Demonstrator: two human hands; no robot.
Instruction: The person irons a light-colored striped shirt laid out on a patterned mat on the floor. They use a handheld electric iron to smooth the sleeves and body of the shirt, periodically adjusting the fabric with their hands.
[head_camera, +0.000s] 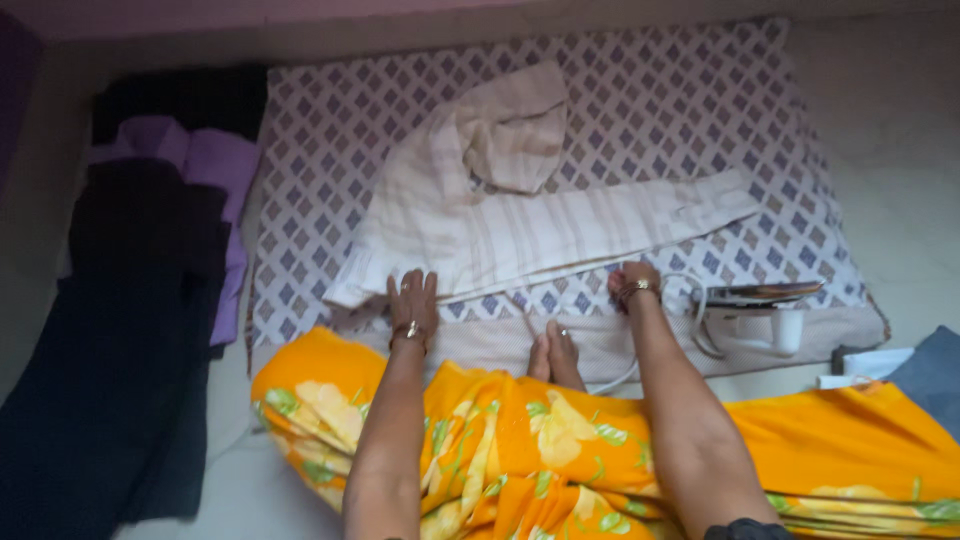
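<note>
The cream striped garment (500, 215) lay across the middle of the diamond-patterned mat (320, 150), and everything else is best placed from that mat. The left hand (412, 300) rested flat on the garment's near left corner, fingers spread and pressing down. The right hand (632, 280) sat at the garment's near right edge, fingers curled under and seemingly pinching the hem (the fingertips themselves were hidden, so I cannot tell how firm the grip was).

As a judgement, the main risk was uneven tension: one hand pinned while the other gripped, so a pull could have dragged the cloth askew and set new creases in it. The bunched fold near the mat's far centre could also have been pressed in rather than smoothed out. At the mat's near right corner, a white cord (700, 330) and a flat dark device (760, 293) lay just beside the right hand and could have snagged a sleeve.

The garment looked thin and soft, pale cream with faint brown stripes, partly folded, one long section stretching toward the mat's right side. Dark and purple clothes (160, 250) were piled off the mat's left edge.
</note>
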